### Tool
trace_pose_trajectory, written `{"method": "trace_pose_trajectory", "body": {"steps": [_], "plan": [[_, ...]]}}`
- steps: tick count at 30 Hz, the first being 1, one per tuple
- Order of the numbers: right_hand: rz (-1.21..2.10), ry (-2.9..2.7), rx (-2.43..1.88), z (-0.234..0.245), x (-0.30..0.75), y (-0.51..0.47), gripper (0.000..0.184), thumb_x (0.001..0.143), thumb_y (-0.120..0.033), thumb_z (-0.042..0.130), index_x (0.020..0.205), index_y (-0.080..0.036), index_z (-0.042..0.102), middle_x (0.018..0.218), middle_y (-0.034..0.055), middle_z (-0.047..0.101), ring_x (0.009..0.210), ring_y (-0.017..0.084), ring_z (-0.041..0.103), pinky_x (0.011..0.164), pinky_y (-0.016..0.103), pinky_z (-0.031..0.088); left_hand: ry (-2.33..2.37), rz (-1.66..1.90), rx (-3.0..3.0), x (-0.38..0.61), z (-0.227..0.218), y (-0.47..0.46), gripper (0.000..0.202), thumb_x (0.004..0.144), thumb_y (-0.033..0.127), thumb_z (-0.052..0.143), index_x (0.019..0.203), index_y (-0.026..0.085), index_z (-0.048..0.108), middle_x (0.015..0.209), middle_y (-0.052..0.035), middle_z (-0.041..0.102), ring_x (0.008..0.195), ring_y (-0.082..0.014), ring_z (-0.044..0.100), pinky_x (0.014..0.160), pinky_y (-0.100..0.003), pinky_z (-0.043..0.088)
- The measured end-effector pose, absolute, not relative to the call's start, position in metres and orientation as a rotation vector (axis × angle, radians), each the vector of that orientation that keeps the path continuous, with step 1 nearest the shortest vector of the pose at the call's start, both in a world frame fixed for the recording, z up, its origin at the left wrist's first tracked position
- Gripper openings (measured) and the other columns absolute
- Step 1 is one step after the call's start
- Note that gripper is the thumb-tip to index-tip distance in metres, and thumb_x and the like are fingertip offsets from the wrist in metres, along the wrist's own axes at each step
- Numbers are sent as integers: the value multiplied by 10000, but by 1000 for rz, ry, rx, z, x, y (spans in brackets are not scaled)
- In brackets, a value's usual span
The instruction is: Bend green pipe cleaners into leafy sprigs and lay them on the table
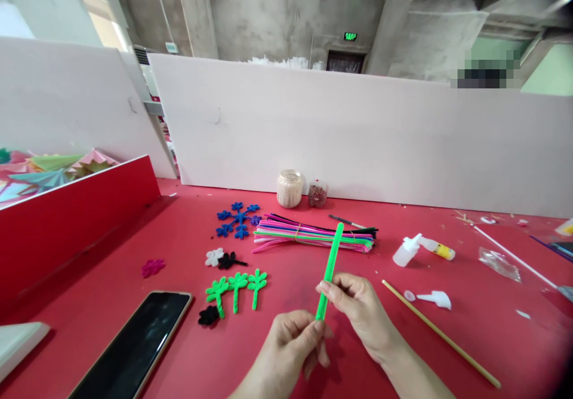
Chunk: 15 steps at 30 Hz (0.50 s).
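Observation:
A folded bright green pipe cleaner (332, 254) stands tilted above the red table (111, 255). My left hand (289, 351) pinches its lower end. My right hand (358, 312) pinches it a little higher, thumb and fingers closed on it. Just beyond lies a bundle of coloured pipe cleaners (308, 235) tied with a band. To the left lie three green pipe-cleaner shapes (236, 288) in a row, a black one (208, 315), a white one (214, 257), another black one (229, 260), a pink one (153, 267) and blue flower shapes (238, 218).
A phone (134, 345) lies face up at the near left. A thin wooden stick (441, 333) lies to the right, with a glue bottle (418, 248) and its white cap (435, 298) nearby. Two small jars (290, 188) stand by the white back board. A red box wall (76, 220) rises at left.

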State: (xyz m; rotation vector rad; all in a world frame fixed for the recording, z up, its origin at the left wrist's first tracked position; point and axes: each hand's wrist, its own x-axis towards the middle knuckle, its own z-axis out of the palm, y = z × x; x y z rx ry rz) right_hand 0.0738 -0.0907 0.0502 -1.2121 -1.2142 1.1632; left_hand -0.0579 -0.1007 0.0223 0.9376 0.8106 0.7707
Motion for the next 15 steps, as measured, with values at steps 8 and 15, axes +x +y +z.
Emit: {"method": "trace_pose_trajectory", "body": {"steps": [8, 15], "plan": [[1029, -989, -1150, 69, 101, -75, 191, 648, -346, 658, 579, -170, 635, 474, -44, 411, 468, 86, 290, 464, 236, 273, 827, 670, 1116, -56, 18, -106, 474, 627, 550, 559, 610, 79, 614, 421, -21, 529, 320, -35, 298, 355, -192, 176], [980, -975, -1148, 82, 119, -64, 165, 639, -322, 671, 713, -175, 679, 524, -20, 492, 482, 92, 299, 453, 242, 268, 810, 637, 1170, -58, 22, -108, 469, 669, 528, 532, 662, 73, 645, 457, -38, 543, 364, -51, 337, 387, -192, 210]]}}
